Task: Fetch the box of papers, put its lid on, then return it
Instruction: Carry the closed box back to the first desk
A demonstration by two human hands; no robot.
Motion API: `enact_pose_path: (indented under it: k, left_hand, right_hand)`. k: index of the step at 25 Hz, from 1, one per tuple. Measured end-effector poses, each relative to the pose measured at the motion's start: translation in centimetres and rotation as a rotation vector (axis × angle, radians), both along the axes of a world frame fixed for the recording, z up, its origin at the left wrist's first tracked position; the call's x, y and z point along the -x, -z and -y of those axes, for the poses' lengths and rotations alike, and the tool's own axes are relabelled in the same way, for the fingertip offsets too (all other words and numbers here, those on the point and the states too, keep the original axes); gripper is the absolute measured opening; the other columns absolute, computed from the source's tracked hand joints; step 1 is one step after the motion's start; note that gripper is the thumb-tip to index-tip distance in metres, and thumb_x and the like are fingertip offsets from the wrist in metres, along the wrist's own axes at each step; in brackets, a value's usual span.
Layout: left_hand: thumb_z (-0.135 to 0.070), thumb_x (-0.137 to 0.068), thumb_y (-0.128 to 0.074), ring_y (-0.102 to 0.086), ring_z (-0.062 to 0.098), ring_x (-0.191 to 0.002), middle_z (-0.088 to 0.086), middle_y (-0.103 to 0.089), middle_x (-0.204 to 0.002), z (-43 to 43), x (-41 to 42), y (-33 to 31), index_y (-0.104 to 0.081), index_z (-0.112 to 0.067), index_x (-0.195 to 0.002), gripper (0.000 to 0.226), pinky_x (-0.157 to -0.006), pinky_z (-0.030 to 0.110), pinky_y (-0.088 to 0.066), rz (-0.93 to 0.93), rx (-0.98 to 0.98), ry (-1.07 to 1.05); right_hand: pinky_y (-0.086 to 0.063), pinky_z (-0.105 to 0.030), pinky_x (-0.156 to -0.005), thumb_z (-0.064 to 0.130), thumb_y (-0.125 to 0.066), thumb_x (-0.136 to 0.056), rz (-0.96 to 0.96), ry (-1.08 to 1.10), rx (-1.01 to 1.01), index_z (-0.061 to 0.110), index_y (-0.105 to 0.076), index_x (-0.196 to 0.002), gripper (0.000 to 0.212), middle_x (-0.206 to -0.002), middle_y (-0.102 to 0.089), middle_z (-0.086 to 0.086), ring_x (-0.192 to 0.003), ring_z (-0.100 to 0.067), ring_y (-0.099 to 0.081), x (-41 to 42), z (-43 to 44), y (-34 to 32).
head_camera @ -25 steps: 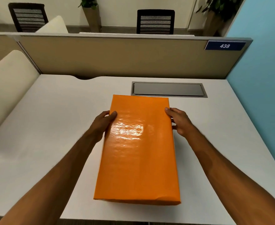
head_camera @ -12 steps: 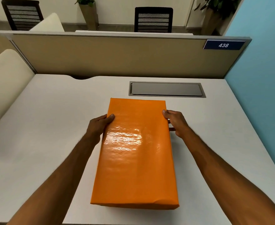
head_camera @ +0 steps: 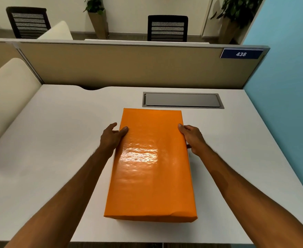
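A glossy orange box (head_camera: 151, 169) with its orange lid on lies lengthwise in the middle of the white desk (head_camera: 54, 144). My left hand (head_camera: 112, 137) grips its left edge, thumb on the lid and fingers down the side. On the opposite edge my right hand (head_camera: 192, 138) holds the box the same way. Whatever is inside the box is hidden by the lid.
A grey cable hatch (head_camera: 183, 100) is set into the desk just behind the box. A beige partition (head_camera: 129, 67) with a blue "438" sign (head_camera: 241, 54) closes the back. A blue wall (head_camera: 290, 86) runs along the right, a cream cushion (head_camera: 5, 93) along the left.
The box has shifted slightly left and toward me in view, both hands still gripping its sides. My left fingers have spread a little.
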State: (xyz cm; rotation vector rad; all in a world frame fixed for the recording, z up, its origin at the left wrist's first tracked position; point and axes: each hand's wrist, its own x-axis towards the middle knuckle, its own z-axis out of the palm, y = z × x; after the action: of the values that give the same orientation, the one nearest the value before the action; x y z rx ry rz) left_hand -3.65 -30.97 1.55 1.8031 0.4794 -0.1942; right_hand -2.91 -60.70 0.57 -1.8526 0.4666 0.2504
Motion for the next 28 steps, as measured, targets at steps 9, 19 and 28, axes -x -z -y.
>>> enact_pose_path:
  k: [9, 19, 28]
  left_hand:
    - [-0.036, -0.087, -0.070, -0.064, 0.028, -0.105, 0.015, -0.063, -0.131, -1.4, 6.1, 0.2, -0.041, -0.023, -0.149, 0.069, -0.089, 0.043, -0.053, 0.017, 0.041, 0.108]
    - [-0.033, -0.086, -0.071, -0.059, 0.036, -0.118, 0.015, -0.054, -0.141, -2.5, 12.6, -0.5, -0.030, -0.025, -0.153, 0.079, -0.093, 0.052, -0.052, 0.007, 0.034, 0.250]
    - [-0.034, -0.089, -0.069, -0.064, 0.025, -0.095, 0.011, -0.061, -0.133, -2.1, 13.5, -0.1, -0.031, -0.032, -0.151, 0.073, -0.067, 0.040, -0.052, -0.049, 0.126, 0.216]
  right_hand:
    - [-0.053, -0.048, -0.090, 0.046, -0.056, -0.092, 0.054, -0.021, 0.042, 0.020, -0.045, -0.140, 0.056, -0.135, -0.057, -0.009, -0.111, -0.030, -0.061, 5.4, -0.2, 0.7]
    - [-0.048, -0.041, -0.086, 0.047, -0.055, -0.093, 0.125, -0.039, 0.176, 0.027, -0.038, -0.145, 0.059, -0.137, -0.056, -0.009, -0.113, -0.030, -0.059, 13.5, -1.5, 0.2]
    - [-0.047, -0.053, -0.095, 0.041, -0.055, -0.094, 0.106, 0.040, 0.214, 0.029, -0.042, -0.144, 0.053, -0.144, -0.051, -0.008, -0.122, -0.036, -0.054, 15.2, -1.9, -0.1]
